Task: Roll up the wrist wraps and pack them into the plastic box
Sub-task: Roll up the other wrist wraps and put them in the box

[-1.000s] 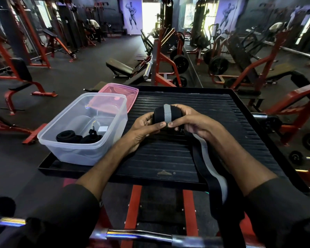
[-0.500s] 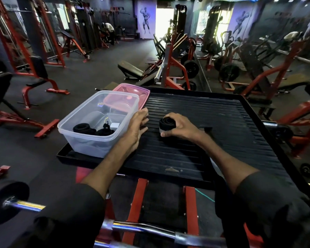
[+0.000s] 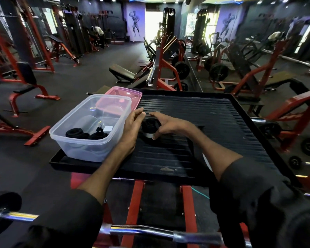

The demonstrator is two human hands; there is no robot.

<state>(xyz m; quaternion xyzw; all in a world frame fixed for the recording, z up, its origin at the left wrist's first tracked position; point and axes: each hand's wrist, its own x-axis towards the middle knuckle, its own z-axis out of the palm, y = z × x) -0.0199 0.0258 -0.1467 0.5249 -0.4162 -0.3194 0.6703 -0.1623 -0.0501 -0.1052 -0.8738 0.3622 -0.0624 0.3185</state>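
The rolled wrist wrap [image 3: 150, 125] stood on end on the worktop [image 3: 222, 122], axis near vertical, beside the plastic box [image 3: 89, 149]. Right hand [image 3: 166, 125] fingers grasped it; left hand [image 3: 132, 126], previously at the box, now cupped it loosely.

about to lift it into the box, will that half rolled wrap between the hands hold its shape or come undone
The wrap is soft cloth, so probably light and squashy. Its loose tail trails off the platform, so it would likely unwind if lifted.

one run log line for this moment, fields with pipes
step: rolling wrap | left hand: beside roll | right hand: on wrist wrap roll | plastic box: open, two rolls inside | pink lid: behind box
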